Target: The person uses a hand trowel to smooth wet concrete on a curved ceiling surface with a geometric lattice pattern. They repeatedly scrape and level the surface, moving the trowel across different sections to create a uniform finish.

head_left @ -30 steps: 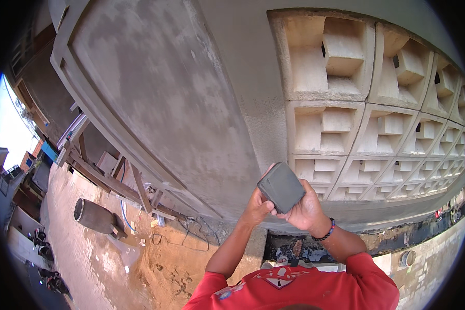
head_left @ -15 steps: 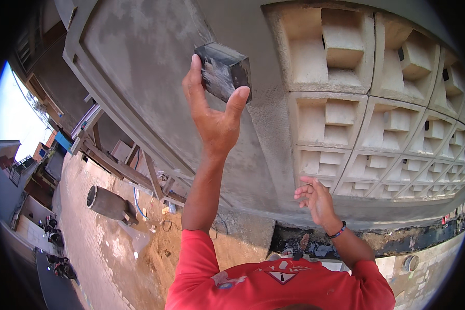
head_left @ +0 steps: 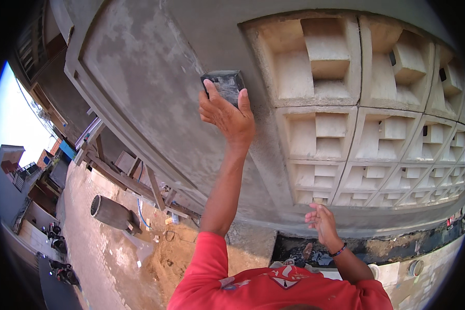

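Paved ground (head_left: 90, 248) carries a grey drum (head_left: 112, 214) (open-mouthed) — and orange-brown sand (head_left: 175, 254) beside it.

A grey wall (head_left: 139, 103) frames pale vent blocks (head_left: 337, 77). Left of the blocks are timbers (head_left: 153, 187), a drum (head_left: 112, 213), sunlit paving (head_left: 90, 248) and, farther out, bright sky (head_left: 18, 113). Below the blocks runs a dark strip (head_left: 372, 251); sand (head_left: 175, 253) lies below-left.
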A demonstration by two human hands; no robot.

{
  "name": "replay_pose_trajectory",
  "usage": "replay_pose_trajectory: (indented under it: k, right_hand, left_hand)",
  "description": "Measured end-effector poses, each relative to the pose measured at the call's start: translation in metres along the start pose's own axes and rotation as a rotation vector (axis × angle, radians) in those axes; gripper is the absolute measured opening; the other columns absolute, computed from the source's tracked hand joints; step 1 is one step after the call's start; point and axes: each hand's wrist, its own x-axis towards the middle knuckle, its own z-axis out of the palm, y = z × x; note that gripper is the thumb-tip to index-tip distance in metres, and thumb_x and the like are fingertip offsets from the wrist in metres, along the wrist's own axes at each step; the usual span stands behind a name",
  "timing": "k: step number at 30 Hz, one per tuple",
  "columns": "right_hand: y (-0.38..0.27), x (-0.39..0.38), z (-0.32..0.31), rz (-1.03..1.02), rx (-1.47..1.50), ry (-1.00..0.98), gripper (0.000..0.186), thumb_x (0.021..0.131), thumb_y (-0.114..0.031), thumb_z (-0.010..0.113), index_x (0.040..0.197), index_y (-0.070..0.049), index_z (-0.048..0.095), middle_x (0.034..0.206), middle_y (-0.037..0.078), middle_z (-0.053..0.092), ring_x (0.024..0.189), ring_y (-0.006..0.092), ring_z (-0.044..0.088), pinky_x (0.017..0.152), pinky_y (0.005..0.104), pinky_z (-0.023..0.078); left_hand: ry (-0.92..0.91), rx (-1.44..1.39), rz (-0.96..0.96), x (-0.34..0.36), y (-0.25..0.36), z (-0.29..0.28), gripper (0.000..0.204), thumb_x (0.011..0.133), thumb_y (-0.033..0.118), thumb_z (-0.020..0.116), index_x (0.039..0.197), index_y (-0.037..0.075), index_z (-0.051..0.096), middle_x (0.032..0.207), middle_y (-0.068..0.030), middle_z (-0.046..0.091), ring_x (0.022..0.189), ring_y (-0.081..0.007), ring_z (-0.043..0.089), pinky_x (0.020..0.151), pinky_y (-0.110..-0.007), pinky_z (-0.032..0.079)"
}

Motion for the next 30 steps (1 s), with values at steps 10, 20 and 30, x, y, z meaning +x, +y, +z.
replay_pose_trajectory:
  k: [10,20,30]
  right_hand:
    - [0.001,0.014,-0.008,0.061,-0.104,-0.045,0.038,0.106,-0.032,0.048,0.127,-0.003,0.059,0.091,0.007,0.065,0.081,0.014,0.062,0.065,0.0267,0.049]
    - [0.015,0.011,-0.01,0.023,-0.259,-0.118,0.032,0.105,-0.025,0.051,0.125,-0.003,0.06,0.092,0.004,0.065,0.082,0.0108,0.061,0.064,0.0253,0.049]
    - [0.02,0.006,-0.011,-0.17,-0.504,-0.14,0.03,0.102,-0.023,0.055,0.124,-0.003,0.063,0.092,0.002,0.065,0.084,0.0089,0.061,0.067,0.0247,0.05]
  left_hand:
    - [0.027,0.02,0.121,-0.039,0.008,0.0,0.077,0.101,0.049,0.048,0.155,0.001,0.02,0.137,-0.0231,0.032,0.119,-0.0376,0.034,0.104,-0.054,0.022]
    - [-0.021,0.035,0.086,-0.073,-0.003,0.002,0.077,0.101,0.048,0.048,0.154,-0.001,0.021,0.134,-0.0226,0.034,0.12,-0.036,0.035,0.103,-0.053,0.021]
    - [0.003,0.039,0.114,-0.067,0.002,0.005,0.078,0.1,0.049,0.051,0.153,-0.002,0.023,0.133,-0.0236,0.034,0.118,-0.0359,0.036,0.103,-0.052,0.022]
